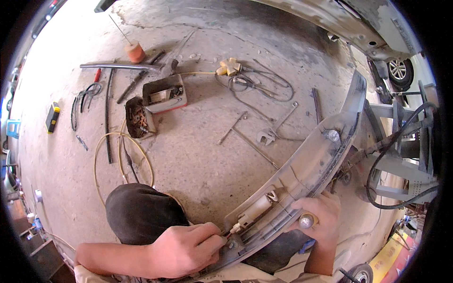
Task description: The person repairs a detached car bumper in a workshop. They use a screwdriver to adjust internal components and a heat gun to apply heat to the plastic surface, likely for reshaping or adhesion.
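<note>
A long, curved grey plastic car trim panel (295,172) lies slantwise across my lap, its inner face up. My right hand (322,214) is closed round its right edge, thumb on top, with a large round silvery ring on one finger. Near the panel's lower end, my left hand (196,247) is closed in a pinch beside a small whitish connector (236,227). What lies between those fingertips is hidden. The connector joins a pale lamp housing (255,211) set in the panel. Dark fabric covers my left knee (144,212).
Ahead on the concrete floor are two open cut-off containers (165,96) of small parts, a hammer (127,67), an adjustable wrench (267,136), and a yellow power strip (230,67) with coiled cable. A yellow hose (96,165) loops left. Metal framework (401,155) stands right, below a vehicle body (373,33).
</note>
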Demonstrator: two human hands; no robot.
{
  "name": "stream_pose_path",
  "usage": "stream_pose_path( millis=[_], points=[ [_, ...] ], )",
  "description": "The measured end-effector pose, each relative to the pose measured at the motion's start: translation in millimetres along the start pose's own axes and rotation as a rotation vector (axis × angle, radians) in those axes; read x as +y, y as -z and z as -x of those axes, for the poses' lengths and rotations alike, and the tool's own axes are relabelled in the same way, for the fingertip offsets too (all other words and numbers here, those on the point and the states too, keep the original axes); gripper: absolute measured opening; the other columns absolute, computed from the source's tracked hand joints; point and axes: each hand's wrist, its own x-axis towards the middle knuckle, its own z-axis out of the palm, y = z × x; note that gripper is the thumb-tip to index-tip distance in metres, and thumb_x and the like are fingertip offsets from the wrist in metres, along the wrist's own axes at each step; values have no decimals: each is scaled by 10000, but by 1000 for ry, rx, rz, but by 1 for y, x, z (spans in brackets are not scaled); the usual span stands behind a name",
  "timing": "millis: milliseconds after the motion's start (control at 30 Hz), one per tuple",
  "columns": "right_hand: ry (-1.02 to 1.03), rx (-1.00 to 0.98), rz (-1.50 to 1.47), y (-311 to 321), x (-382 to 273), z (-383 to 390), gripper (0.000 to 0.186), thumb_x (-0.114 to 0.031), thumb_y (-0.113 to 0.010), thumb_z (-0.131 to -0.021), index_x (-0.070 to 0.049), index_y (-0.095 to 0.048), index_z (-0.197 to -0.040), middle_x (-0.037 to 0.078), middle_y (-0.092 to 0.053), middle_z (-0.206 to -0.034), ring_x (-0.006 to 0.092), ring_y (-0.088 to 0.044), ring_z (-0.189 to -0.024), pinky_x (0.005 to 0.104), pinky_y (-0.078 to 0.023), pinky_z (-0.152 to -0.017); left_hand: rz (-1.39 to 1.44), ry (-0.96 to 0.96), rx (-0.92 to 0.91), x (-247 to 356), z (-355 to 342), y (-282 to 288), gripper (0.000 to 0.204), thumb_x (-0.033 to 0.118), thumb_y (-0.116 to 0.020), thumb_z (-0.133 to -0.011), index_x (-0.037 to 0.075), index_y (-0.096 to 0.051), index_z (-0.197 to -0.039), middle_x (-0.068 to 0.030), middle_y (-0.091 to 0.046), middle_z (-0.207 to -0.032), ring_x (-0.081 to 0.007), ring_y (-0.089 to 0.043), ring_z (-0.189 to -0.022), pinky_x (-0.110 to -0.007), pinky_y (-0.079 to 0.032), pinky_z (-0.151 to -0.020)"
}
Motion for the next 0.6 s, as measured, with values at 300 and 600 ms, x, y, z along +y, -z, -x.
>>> stream_pose_path(
  millis=[300,600],
  points=[
    [23,38,-39,-3,4,2,484,-328,-900,-545,-103,-672,-908,76,-685,-780,293,-677,-739,367,-504,-718,12,301,240,-3,15,22,491,-42,-668,-722,-39,-563,-1202,-111,-614,-822,-230,-628,-622,-321,-512,-569],
    [24,25,-52,-5,7,-3,478,-331,-904,-540,-102,-687,-899,81,-694,-802,283,-680,-752,361,-501,-718,-425,344,-50,-7,7,42,392,118,-702,-768,35,-631,-1144,-180,-569,-1157,-354,-572,-1060,-456,-457,-928]
  ],
)
